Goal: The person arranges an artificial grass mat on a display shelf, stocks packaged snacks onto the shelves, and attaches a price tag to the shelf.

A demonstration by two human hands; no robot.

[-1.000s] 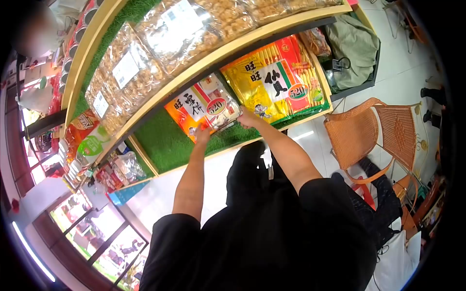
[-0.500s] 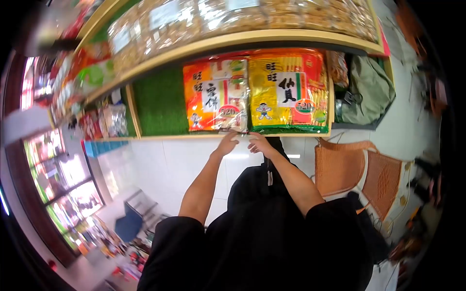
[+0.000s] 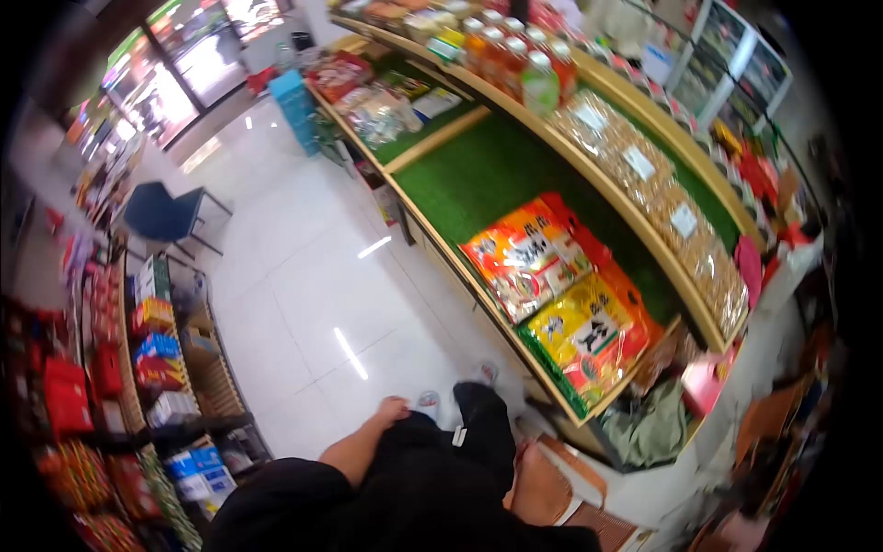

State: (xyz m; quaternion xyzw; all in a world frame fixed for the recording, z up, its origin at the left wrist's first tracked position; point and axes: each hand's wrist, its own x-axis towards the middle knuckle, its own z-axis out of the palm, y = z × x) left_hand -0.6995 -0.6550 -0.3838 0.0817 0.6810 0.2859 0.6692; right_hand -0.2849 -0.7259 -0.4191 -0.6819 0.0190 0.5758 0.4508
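Note:
My left hand (image 3: pixel 393 408) hangs low beside my dark trousers, over the tiled floor; its fingers are small and blurred, and no object shows in it. My right hand is out of view. On the green-lined display shelf (image 3: pixel 460 166) lie an orange-red snack bag (image 3: pixel 529 258) and a yellow snack bag (image 3: pixel 589 333), side by side at the shelf's near end. Neither bag is touched by my visible hand.
Bottles (image 3: pixel 515 60) and packed dry goods (image 3: pixel 635 164) stand on the upper tier. A green bag (image 3: pixel 648 425) and a brown woven chair (image 3: pixel 543 488) are at lower right. Stocked shelves (image 3: pixel 138 368) line the left, with a blue chair (image 3: pixel 161 212) beyond.
The view has swung left, so the shelf now runs diagonally on the right. Both hands have left the bags' front edge; my left hand is down by my leg, my right has gone from view.

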